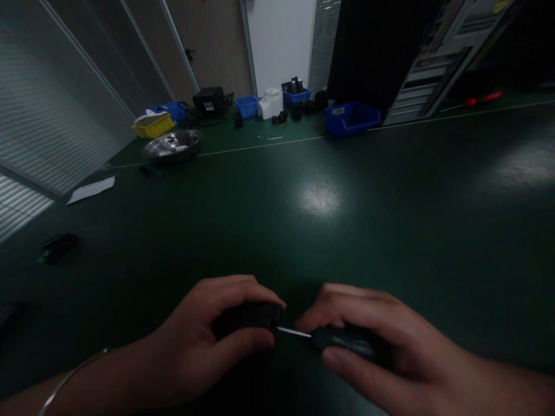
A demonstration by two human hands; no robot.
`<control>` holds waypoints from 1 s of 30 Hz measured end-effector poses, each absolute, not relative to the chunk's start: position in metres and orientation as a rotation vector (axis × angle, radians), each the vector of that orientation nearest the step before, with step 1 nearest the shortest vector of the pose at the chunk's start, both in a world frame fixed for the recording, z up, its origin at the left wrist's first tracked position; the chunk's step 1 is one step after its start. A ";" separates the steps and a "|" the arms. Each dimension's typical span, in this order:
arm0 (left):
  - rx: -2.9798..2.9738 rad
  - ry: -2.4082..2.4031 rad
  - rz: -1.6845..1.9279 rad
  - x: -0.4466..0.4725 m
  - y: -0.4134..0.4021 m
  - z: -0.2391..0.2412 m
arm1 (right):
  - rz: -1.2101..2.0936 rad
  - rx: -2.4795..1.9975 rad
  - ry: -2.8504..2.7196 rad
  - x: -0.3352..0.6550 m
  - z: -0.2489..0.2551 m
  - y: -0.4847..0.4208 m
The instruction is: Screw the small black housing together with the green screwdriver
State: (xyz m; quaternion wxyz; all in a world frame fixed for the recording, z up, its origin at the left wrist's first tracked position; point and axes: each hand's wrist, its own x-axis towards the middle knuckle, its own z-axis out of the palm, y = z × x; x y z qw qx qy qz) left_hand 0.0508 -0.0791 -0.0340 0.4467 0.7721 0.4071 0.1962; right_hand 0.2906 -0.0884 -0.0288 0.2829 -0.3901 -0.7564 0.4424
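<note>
My left hand (203, 341) is closed around a small black block-shaped part (260, 315), with the thumb below and the fingers over its top. What kind of part it is cannot be made out in the dim light. A screwdriver (347, 341) with a dark handle lies in the grip of my right hand (390, 341). Its thin metal shaft points left, and the tip meets the right end of the black part. Whether the tip sits inside the part or only touches it is unclear. Both hands are low over the green table (269, 219).
A steel bowl (173, 144), a yellow bin (154, 124) and a black box (208, 101) stand at the back left. Farther right are a white plastic housing (270, 104) and a blue bin (352, 118). A dark object (59, 245) and paper (92, 189) lie at left.
</note>
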 end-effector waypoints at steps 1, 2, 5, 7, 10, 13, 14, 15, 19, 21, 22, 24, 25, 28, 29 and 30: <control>1.934 1.026 0.527 0.051 -0.081 -0.036 | 1.184 -1.046 -2.020 0.293 -0.031 -0.090; 1.949 1.039 0.559 0.052 -0.082 -0.037 | 1.186 -1.045 -2.016 0.295 -0.033 -0.092; 1.972 1.050 0.600 0.053 -0.085 -0.039 | 1.211 -1.046 -2.017 0.302 -0.036 -0.095; 1.984 1.051 0.597 0.053 -0.085 -0.038 | 1.229 -1.043 -2.026 0.305 -0.035 -0.094; 1.970 1.049 0.550 0.051 -0.083 -0.036 | 1.235 -1.032 -2.041 0.305 -0.035 -0.092; 1.926 1.016 0.471 0.049 -0.081 -0.034 | 1.234 -1.014 -2.054 0.305 -0.035 -0.092; 1.908 1.010 0.446 0.048 -0.080 -0.033 | 1.233 -1.008 -2.053 0.306 -0.035 -0.093; 1.891 1.007 0.430 0.048 -0.079 -0.033 | 1.237 -1.004 -2.053 0.306 -0.035 -0.093; 1.840 1.013 0.372 0.048 -0.076 -0.029 | 1.257 -0.978 -2.068 0.308 -0.033 -0.094; 1.834 0.977 0.338 0.048 -0.074 -0.028 | 1.255 -0.971 -2.079 0.308 -0.032 -0.092; 1.831 0.964 0.328 0.048 -0.073 -0.028 | 1.260 -0.963 -2.090 0.307 -0.031 -0.091; 1.821 0.946 0.325 0.048 -0.071 -0.027 | 1.272 -0.968 -2.093 0.306 -0.031 -0.090; 1.814 0.936 0.322 0.048 -0.070 -0.027 | 1.283 -0.966 -2.090 0.306 -0.031 -0.089; 1.798 0.900 0.321 0.049 -0.067 -0.026 | 1.325 -0.956 -2.064 0.306 -0.030 -0.086; 1.798 0.882 0.318 0.049 -0.066 -0.026 | 1.349 -0.935 -2.074 0.307 -0.029 -0.085; 1.801 0.862 0.314 0.050 -0.066 -0.025 | 1.381 -0.897 -2.099 0.307 -0.028 -0.083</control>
